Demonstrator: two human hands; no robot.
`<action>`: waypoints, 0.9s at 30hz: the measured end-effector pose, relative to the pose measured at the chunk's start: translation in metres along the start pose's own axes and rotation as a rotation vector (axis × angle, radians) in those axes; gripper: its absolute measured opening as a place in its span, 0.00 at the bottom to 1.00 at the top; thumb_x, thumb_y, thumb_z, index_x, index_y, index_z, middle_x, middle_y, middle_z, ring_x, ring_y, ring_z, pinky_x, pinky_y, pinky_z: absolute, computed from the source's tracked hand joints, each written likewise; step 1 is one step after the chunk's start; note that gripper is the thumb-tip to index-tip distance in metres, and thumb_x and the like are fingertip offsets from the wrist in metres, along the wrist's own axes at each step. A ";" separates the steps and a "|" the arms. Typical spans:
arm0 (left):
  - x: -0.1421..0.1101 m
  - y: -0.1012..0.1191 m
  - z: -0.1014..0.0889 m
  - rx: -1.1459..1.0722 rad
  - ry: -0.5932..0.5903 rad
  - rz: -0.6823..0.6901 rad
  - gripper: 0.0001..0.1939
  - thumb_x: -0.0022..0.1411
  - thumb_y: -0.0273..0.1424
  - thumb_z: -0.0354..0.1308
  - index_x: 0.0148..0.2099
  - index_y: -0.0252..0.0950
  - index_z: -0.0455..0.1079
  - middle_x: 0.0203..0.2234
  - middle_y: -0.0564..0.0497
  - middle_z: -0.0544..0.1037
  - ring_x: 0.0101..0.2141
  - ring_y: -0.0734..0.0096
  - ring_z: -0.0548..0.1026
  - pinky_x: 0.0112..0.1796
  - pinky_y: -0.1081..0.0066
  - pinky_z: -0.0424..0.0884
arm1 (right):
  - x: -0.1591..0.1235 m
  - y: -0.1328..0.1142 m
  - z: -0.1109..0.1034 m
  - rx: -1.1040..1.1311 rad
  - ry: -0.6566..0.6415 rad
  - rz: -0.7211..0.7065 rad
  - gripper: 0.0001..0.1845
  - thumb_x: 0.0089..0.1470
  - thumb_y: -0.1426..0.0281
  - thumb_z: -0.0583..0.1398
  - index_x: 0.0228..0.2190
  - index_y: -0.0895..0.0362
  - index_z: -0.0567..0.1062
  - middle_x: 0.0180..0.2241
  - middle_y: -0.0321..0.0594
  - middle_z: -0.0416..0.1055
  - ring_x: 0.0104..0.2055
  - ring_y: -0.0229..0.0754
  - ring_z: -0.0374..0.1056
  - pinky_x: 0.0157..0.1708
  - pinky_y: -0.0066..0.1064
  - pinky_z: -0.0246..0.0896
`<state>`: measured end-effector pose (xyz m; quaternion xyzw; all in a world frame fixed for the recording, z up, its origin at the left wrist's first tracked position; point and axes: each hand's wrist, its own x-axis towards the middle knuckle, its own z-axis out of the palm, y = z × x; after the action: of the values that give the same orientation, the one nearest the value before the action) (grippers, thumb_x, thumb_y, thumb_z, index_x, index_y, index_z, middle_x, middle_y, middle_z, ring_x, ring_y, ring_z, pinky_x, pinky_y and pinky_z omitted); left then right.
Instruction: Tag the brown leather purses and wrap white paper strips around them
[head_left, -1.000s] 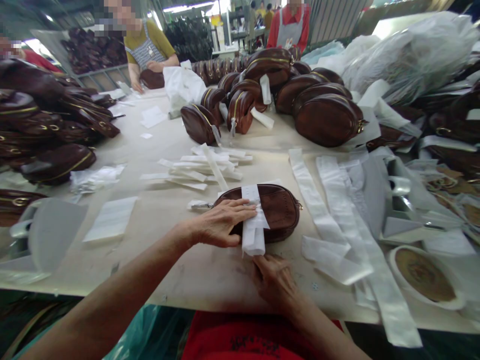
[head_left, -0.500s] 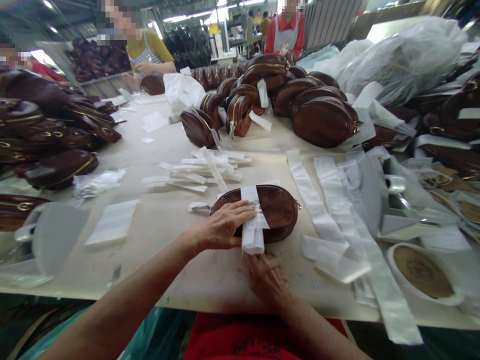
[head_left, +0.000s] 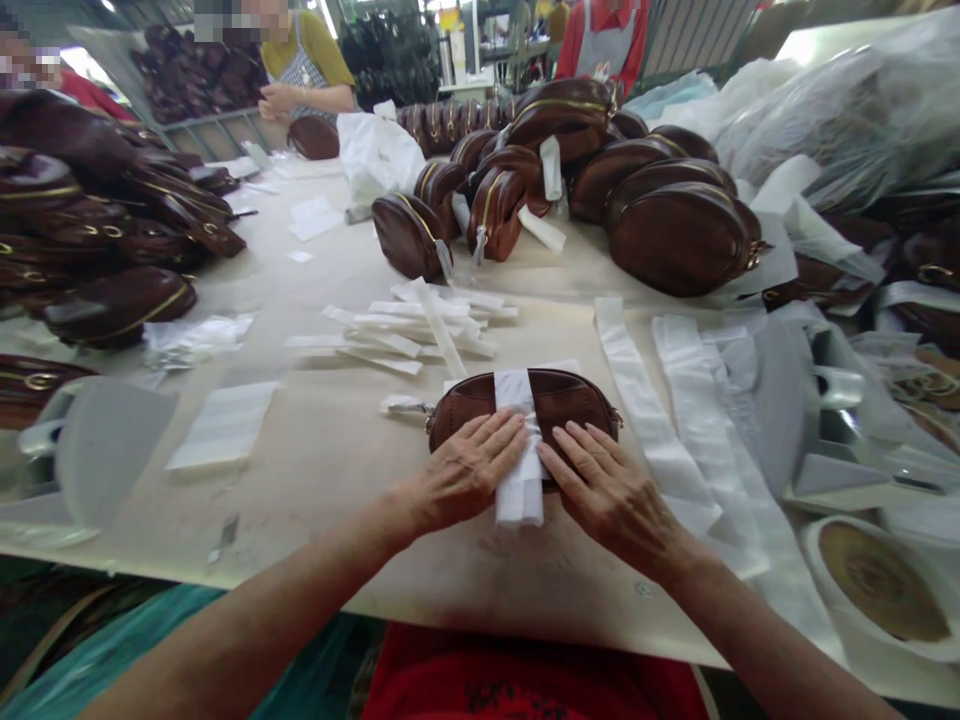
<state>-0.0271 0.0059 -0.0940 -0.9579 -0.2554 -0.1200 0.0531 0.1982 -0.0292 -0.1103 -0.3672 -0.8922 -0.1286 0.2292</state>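
Note:
A small brown leather bag (head_left: 472, 397) lies flat on the table in front of me, with a white paper strip (head_left: 517, 498) wrapped across its middle. My left hand (head_left: 472, 465) rests flat on the bag's left half, fingertips at the strip's left edge. On the right half, my right hand (head_left: 611, 490) lies with its fingers stretched out, index fingertip at the strip's other edge. Both hands are open and hide the bag's lower part. A wrapped zip pull (head_left: 407, 405) sticks out at the bag's left end.
Cut white strips (head_left: 405, 335) lie behind the bag, longer strips (head_left: 694, 430) to its right. Brown bags (head_left: 675, 235) are heaped at the back; another pile (head_left: 112, 220) stands left. Tape dispensers (head_left: 112, 450) flank the workspace. A round tub (head_left: 881, 580) sits right. Co-workers (head_left: 315, 70) stand across the table.
My right hand has come up from below the strip's lower end onto the bag's right half, its fingers now spread flat. My left hand stays on the bag. The camera view has shifted slightly.

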 end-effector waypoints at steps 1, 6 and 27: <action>-0.001 0.003 0.003 0.058 0.017 0.010 0.20 0.64 0.23 0.44 0.58 0.23 0.57 0.55 0.33 0.65 0.59 0.54 0.57 0.54 0.57 0.62 | -0.002 0.000 0.005 -0.016 0.008 -0.030 0.21 0.55 0.79 0.52 0.51 0.64 0.68 0.51 0.54 0.69 0.57 0.52 0.60 0.54 0.47 0.60; -0.006 0.014 0.020 0.243 0.100 0.025 0.19 0.64 0.21 0.44 0.56 0.20 0.59 0.54 0.31 0.65 0.58 0.48 0.59 0.53 0.53 0.64 | -0.014 -0.011 0.021 -0.076 0.098 -0.018 0.18 0.56 0.82 0.49 0.47 0.70 0.70 0.48 0.59 0.71 0.58 0.55 0.59 0.52 0.46 0.63; -0.012 0.005 0.024 0.139 0.054 0.060 0.26 0.61 0.20 0.41 0.61 0.21 0.52 0.58 0.28 0.58 0.62 0.48 0.45 0.55 0.53 0.60 | -0.031 -0.055 0.004 0.178 0.108 0.218 0.13 0.54 0.80 0.51 0.37 0.61 0.72 0.32 0.43 0.71 0.35 0.42 0.66 0.38 0.36 0.61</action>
<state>-0.0300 -0.0001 -0.1205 -0.9556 -0.2326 -0.1263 0.1299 0.1768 -0.0841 -0.1326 -0.4329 -0.8412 -0.0428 0.3211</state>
